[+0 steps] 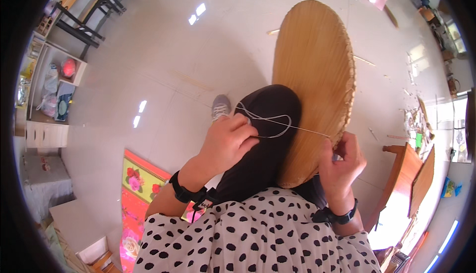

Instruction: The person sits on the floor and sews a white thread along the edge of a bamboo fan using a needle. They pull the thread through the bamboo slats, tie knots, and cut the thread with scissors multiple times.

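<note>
A large oval woven panel (pixel 315 55), straw-coloured with a stitched rim, stands tilted against my dark-trousered legs. My right hand (pixel 342 164) is closed on the panel's right rim near its lower end, thumb and fingers pinching there. A thin pale thread (pixel 307 130) runs taut from that rim across to my left hand (pixel 230 139). Closed in a pinch, my left hand grips the thread over my thigh, and slack loops of it hang beside the fingers. Whether a needle is on the thread I cannot tell.
A red and yellow floral board (pixel 133 198) lies at lower left. Shelving (pixel 74 77) with bags stands at far left, a black-framed bench (pixel 79 25) behind it. A brown wooden piece of furniture (pixel 396 174) is at right. Straw scraps (pixel 364 60) litter the pale floor.
</note>
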A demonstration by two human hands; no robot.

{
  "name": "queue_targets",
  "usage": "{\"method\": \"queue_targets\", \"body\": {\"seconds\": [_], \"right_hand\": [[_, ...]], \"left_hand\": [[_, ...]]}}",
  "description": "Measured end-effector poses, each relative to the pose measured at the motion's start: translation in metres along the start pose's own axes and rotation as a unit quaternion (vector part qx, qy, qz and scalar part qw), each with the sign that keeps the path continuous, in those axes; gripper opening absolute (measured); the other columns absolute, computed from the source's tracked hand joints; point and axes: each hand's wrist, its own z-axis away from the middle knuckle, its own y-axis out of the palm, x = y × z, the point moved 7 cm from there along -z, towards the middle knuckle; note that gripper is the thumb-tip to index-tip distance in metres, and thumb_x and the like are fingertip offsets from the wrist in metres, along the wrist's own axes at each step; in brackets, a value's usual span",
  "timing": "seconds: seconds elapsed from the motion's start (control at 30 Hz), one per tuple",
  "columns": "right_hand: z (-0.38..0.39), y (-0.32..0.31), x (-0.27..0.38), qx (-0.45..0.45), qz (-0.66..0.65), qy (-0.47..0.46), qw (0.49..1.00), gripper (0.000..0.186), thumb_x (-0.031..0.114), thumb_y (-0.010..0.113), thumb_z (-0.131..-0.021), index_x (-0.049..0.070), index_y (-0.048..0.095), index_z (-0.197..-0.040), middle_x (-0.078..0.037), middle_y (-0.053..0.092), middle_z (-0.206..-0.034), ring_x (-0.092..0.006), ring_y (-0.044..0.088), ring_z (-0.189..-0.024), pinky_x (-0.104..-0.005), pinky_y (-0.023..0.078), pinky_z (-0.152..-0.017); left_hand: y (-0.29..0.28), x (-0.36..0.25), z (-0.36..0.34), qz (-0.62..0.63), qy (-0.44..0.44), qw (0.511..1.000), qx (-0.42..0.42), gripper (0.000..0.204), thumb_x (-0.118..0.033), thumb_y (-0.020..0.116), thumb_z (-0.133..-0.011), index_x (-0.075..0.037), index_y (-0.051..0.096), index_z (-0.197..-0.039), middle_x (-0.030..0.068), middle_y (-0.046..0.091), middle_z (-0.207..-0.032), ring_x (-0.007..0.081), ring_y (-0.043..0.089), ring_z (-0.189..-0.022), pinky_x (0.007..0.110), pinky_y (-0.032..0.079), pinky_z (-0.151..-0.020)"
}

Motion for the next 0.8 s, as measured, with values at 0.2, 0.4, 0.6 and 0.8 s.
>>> {"method": "queue_targets", "body": {"seconds": [0.2, 0.4, 0.6, 0.8], "right_hand": [[0.000, 0.003, -0.004, 0.010, -0.040, -0.016, 0.999, 0.023, 0.007, 0.074, -0.076, -0.003, 0.062, -0.092, -0.011, 0.064, -0.070, -0.0202, 0.063, -0.057, -0.0305, 0.052, -0.058], [0.014, -0.018, 0.020, -0.075, 0.008, -0.175, 0.982, 0.037, 0.007, 0.079, -0.067, 0.000, 0.064, -0.101, -0.006, 0.067, -0.092, -0.0197, 0.066, -0.073, -0.0289, 0.053, -0.061], [0.027, -0.010, 0.061, 0.057, -0.045, -0.403, 0.912, 0.028, 0.006, 0.081, -0.067, 0.003, 0.068, -0.091, -0.005, 0.064, -0.086, -0.0156, 0.060, -0.057, -0.0258, 0.047, -0.045], [0.025, -0.013, 0.059, 0.062, -0.076, -0.374, 0.922, 0.025, 0.001, 0.078, -0.067, 0.003, 0.067, -0.088, -0.005, 0.063, -0.083, -0.0164, 0.060, -0.056, -0.0264, 0.047, -0.046]], "left_hand": [[0.020, 0.005, 0.002, 0.029, 0.003, 0.999, 0.033, 0.015, -0.003, 0.073, -0.074, -0.008, 0.061, -0.083, 0.0068, 0.057, -0.083, 0.0303, 0.058, -0.072, 0.038, 0.046, -0.064], [-0.008, -0.034, -0.013, 0.105, 0.057, 0.993, 0.024, 0.015, 0.000, 0.070, -0.073, -0.008, 0.061, -0.082, 0.0046, 0.057, -0.073, 0.0265, 0.055, -0.063, 0.036, 0.043, -0.062], [-0.025, -0.091, -0.024, 0.174, 0.157, 0.972, -0.026, 0.022, 0.002, 0.074, -0.063, -0.009, 0.063, -0.079, 0.0014, 0.054, -0.069, 0.0210, 0.053, -0.061, 0.032, 0.041, -0.057], [-0.021, -0.092, -0.027, 0.329, 0.130, 0.935, 0.014, 0.019, 0.005, 0.071, -0.072, -0.006, 0.062, -0.085, 0.0078, 0.060, -0.082, 0.0196, 0.060, -0.069, 0.031, 0.049, -0.064]]}}
